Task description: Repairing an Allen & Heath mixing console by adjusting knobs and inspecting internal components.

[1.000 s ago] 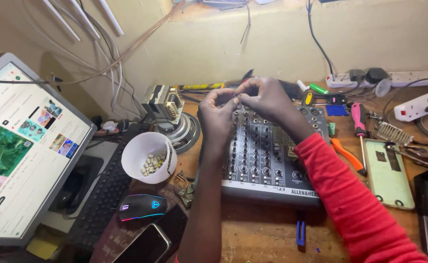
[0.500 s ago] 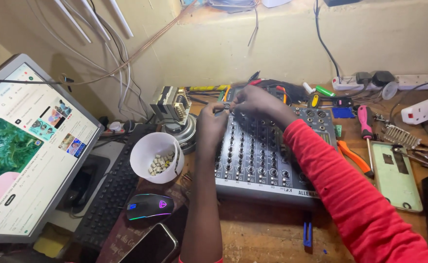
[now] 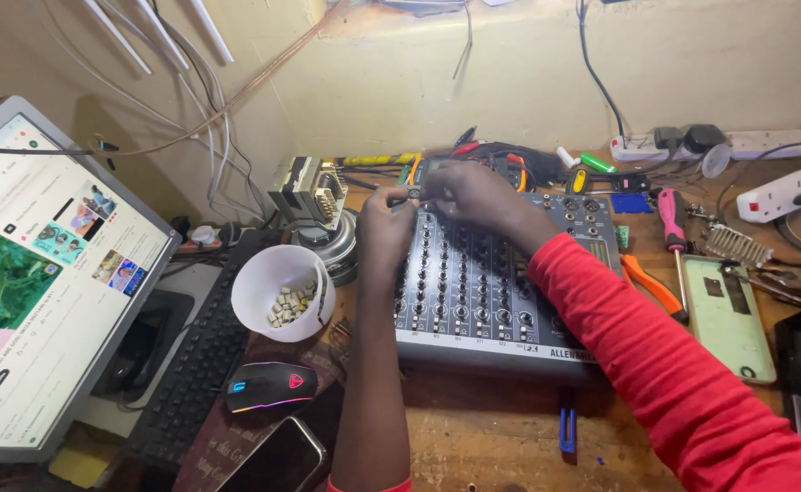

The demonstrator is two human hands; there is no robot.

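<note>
1. Where both hands meet, a small dark knob [image 3: 414, 193] is pinched by the left hand [image 3: 384, 228] and right hand [image 3: 469, 194] — fingertips pressed together.
2. The knob is held above the audio mixer's [image 3: 500, 292] rear edge — on the counter [image 3: 473, 437].

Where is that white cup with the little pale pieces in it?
In the head view, the white cup sits left of the grey audio mixer, just beyond the glowing computer mouse and right of the black keyboard.

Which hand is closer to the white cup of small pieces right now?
Left. The left hand is at the mixer's top edge, just right of and above the white cup; the right hand is farther right, over the mixer.
</note>
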